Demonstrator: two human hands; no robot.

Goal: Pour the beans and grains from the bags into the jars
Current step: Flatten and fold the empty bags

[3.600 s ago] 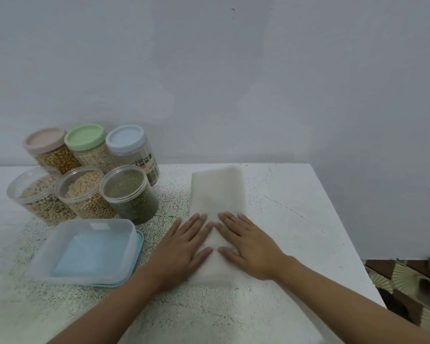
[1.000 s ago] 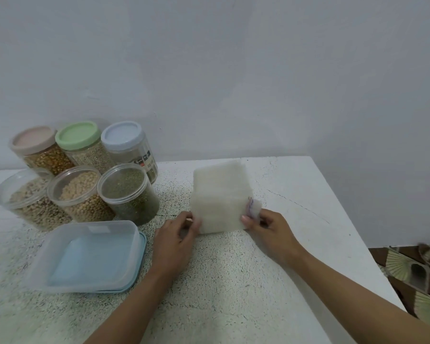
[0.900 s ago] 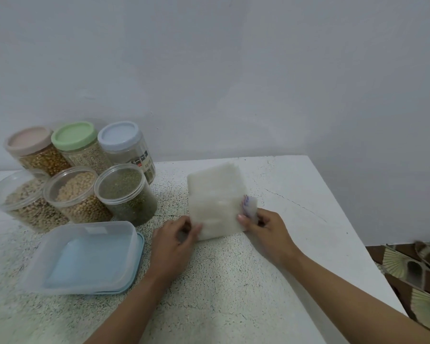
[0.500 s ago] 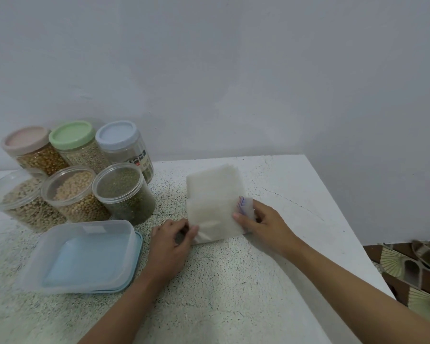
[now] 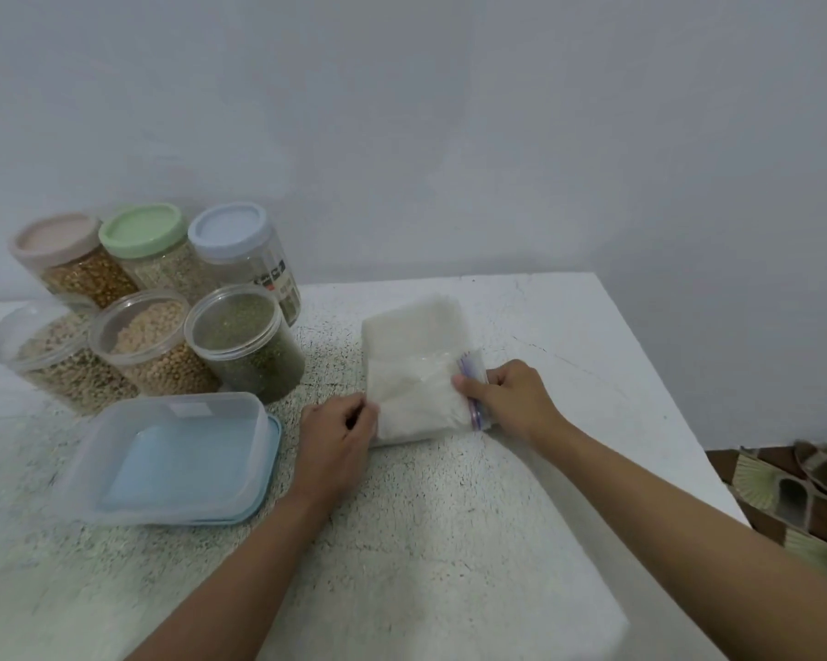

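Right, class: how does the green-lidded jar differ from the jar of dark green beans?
The green-lidded jar is taller, stands in the back row and holds pale grains; the jar of dark green beans is shorter, stands in front and shows no coloured lid. Both are round, clear-walled and upright.

**A:** Where does the view look from?

**B:** From the person's head, facing forward and down across the desk (image 5: 449, 541) to the wall (image 5: 449, 136) behind it.

**A:** How near is it?

**B:** Within arm's reach. Both forearms come in from the bottom edge, and the left hand (image 5: 337, 434) and right hand (image 5: 509, 398) meet at the bag (image 5: 416, 364) near mid-frame.

**A:** How wide?

**B:** Wide-angle. It takes in the jars (image 5: 244, 345) at the left, the desk's right edge, and a strip of patterned floor (image 5: 783, 493) beyond it.
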